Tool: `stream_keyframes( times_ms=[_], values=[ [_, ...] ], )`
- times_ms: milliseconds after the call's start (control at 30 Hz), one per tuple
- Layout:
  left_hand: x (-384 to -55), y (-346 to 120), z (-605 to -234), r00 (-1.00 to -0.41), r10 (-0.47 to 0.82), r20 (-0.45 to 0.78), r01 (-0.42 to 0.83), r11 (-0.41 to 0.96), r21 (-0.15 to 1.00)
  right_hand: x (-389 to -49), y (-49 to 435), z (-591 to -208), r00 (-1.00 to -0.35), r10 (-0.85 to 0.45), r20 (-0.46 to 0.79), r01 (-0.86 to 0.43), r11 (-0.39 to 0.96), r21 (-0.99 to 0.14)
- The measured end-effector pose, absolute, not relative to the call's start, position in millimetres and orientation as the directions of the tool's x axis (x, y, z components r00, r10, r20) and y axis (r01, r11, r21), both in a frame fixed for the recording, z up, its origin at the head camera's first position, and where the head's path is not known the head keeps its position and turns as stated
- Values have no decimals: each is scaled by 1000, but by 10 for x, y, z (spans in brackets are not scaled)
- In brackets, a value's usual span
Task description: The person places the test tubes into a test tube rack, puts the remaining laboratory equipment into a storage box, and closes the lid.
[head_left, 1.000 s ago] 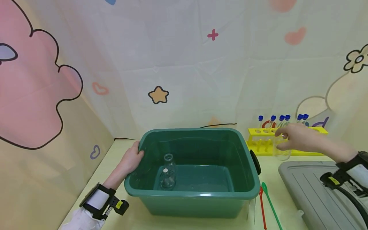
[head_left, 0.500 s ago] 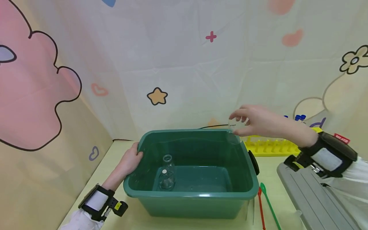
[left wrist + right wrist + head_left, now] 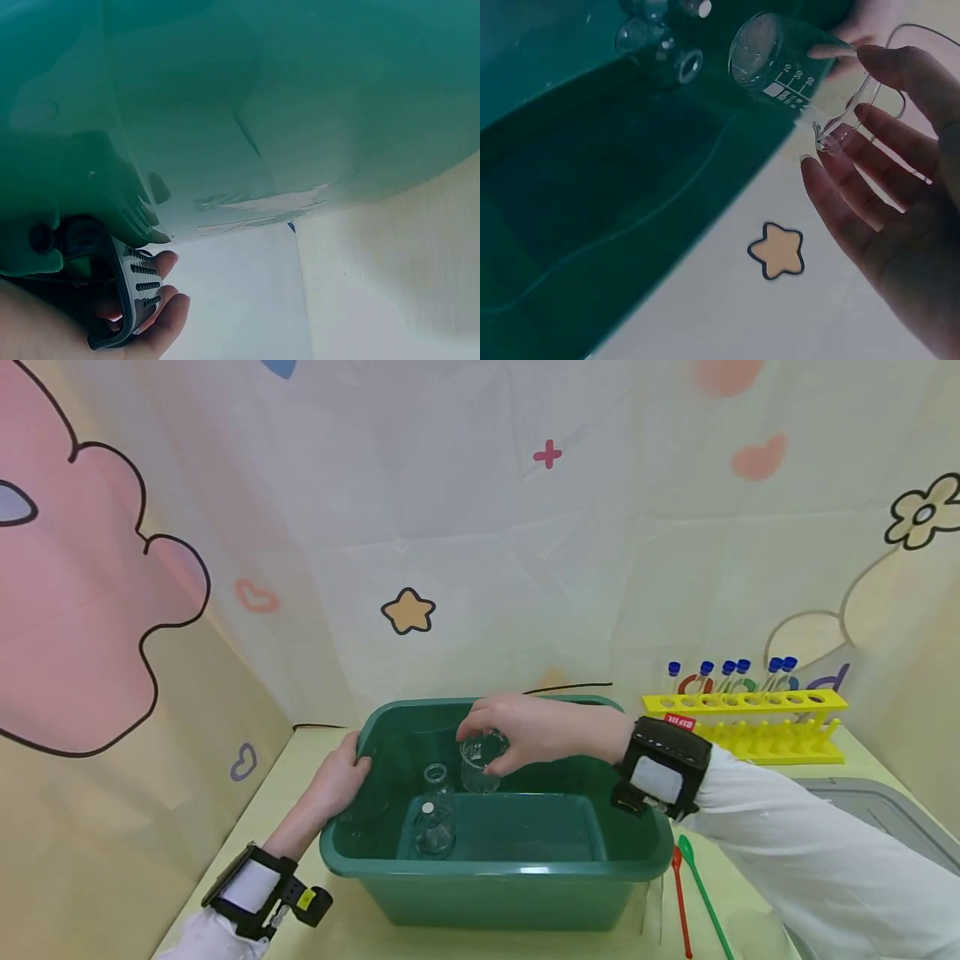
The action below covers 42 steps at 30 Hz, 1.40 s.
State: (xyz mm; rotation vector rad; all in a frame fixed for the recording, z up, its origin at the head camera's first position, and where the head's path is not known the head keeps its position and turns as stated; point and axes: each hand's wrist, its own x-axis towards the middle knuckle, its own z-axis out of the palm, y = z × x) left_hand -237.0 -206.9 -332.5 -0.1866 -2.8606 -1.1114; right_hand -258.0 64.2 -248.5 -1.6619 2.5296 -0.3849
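Observation:
A green plastic tub [image 3: 495,893] stands on the table. My left hand [image 3: 339,778] grips its left end, and the left wrist view shows the fingers curled around a black and grey handle [image 3: 133,289]. Above the tub's floor, my right hand [image 3: 517,733] holds a clear glass beaker [image 3: 477,770] by its rim, between thumb and fingers. White graduation marks show on the beaker [image 3: 780,67] in the right wrist view. Two glass vessels stand at the tub's left: an open-necked flask [image 3: 438,785] and, in front of it, a bottle [image 3: 435,833] with a white top.
A yellow rack [image 3: 742,703] with several blue-capped test tubes stands at the back right. Red [image 3: 682,902] and green [image 3: 705,893] stirring spoons lie right of the tub beside thin clear rods. A grey lid [image 3: 870,802] lies at the right, partly under my right sleeve.
My right hand has carried the beaker left from in front of the yellow rack, over the tub's rim and into the space above its floor. The left hand has kept its grip.

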Motion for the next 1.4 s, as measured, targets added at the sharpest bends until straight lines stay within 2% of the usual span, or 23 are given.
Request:
stream_keyframes(
  times_ms=[267, 567, 933, 1400],
  values=[
    [-2354, -2087, -3311, -992, 77, 104, 126, 757, 642, -2628, 251, -2758, -325, -945, -33, -890, 318, -328],
    [-2349, -2070, -3321, -993, 73, 93, 117, 728, 675, -2606, -33, -3052, -237, -965, -110, -909, 261, -324],
    [-2361, -2086, -3308, -992, 81, 97, 125, 743, 658, -2614, -216, -3257, -199, -967, -160, -901, 244, -358],
    [-2361, -2076, -3331, -992, 73, 100, 121, 739, 663, -2660, -291, -3487, -207, -958, -199, -894, 268, -359]
  ],
)
